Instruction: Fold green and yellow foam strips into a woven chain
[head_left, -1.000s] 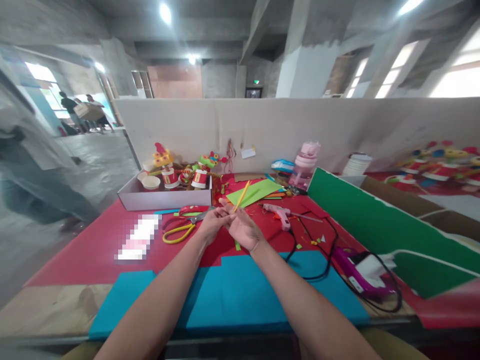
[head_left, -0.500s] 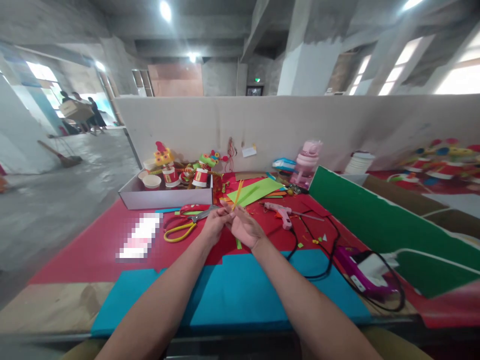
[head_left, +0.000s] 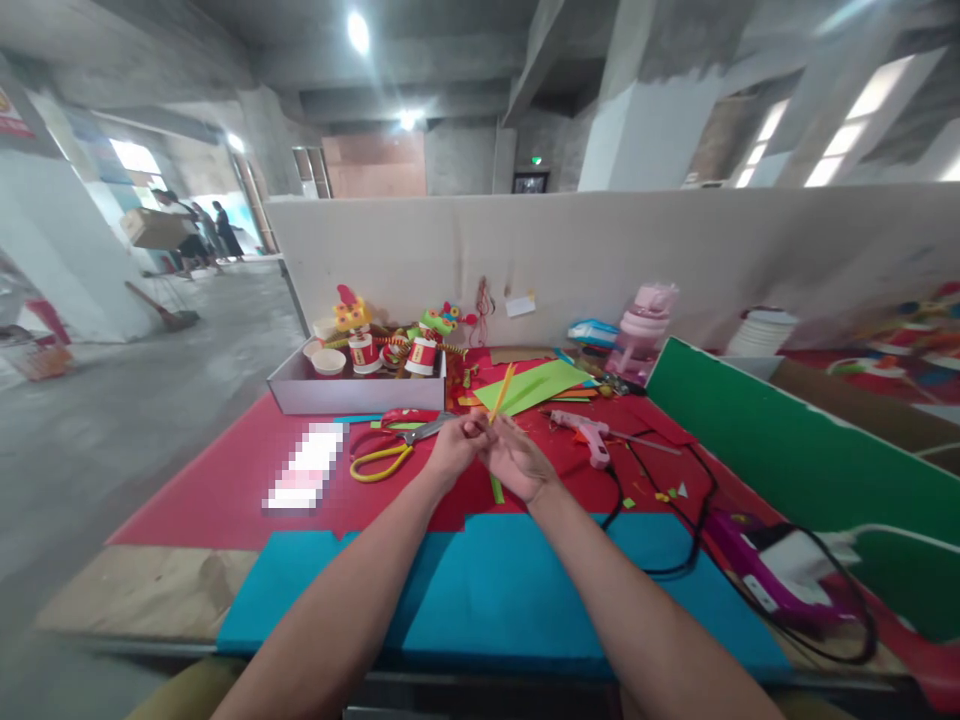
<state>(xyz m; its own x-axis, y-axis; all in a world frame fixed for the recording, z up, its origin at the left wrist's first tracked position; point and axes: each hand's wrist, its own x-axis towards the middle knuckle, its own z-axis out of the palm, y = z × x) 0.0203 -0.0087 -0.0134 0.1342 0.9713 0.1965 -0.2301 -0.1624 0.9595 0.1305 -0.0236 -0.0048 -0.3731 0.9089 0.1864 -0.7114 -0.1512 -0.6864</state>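
My left hand [head_left: 454,446] and my right hand [head_left: 517,460] meet above the middle of the red table covering. A thin yellow-orange paper strip [head_left: 502,391] sticks up from between the fingers of both hands, its lower end hidden by them. My left fingers are pinched at its base; the right hand's fingers also close on it, palm turned partly up. Just left of my left hand lie scissors [head_left: 382,462] with yellow and red handles, blades toward the hand. A pink glue gun [head_left: 589,432] rests to the right of my right hand. Behind the strip lies a light green paper sheet [head_left: 536,388].
A white box [head_left: 360,396] holding paper cups and cup figures stands at back left. Blue sheets [head_left: 525,590] cover the front edge. On the right are a purple power strip [head_left: 780,580], black cables and a green panel [head_left: 765,450]. Distant people carry a carton [head_left: 154,229].
The whole view has shifted, so the table and hands appear slightly farther right. Both hands keep the yellow-orange strip between them, with little change in their pose.
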